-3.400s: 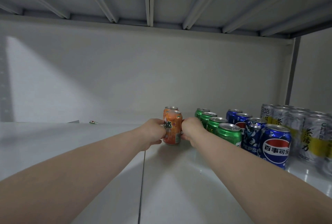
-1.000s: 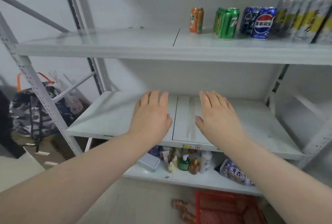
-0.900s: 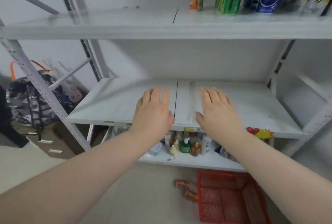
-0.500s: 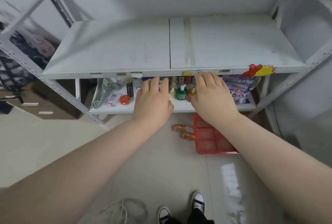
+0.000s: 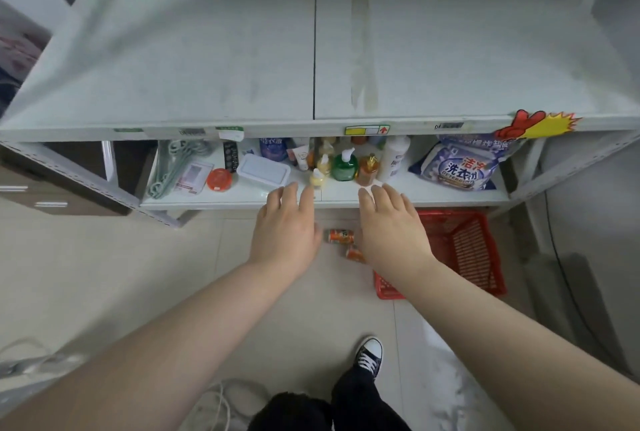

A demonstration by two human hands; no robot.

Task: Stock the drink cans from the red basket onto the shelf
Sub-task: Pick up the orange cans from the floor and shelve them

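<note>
- Shelf (image 5: 207,67): no cans are seen on the board in view.
- Red basket (image 5: 464,250): set on the floor, apparently emptied; part is hidden.
- Hands: left hand (image 5: 285,230) and right hand (image 5: 391,230) are held apart, fingers spread, nothing gripped.
- Orange cans (image 5: 341,236): two are found lying on the floor beside the basket; stocking is judged unfinished.

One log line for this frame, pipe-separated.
left hand: open, empty | right hand: open, empty | orange cans: two, lying on floor beside red basket | grasp: not yet

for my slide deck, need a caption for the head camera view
Left hand and right hand hover open above two orange cans lying on the floor beside the red basket
</note>
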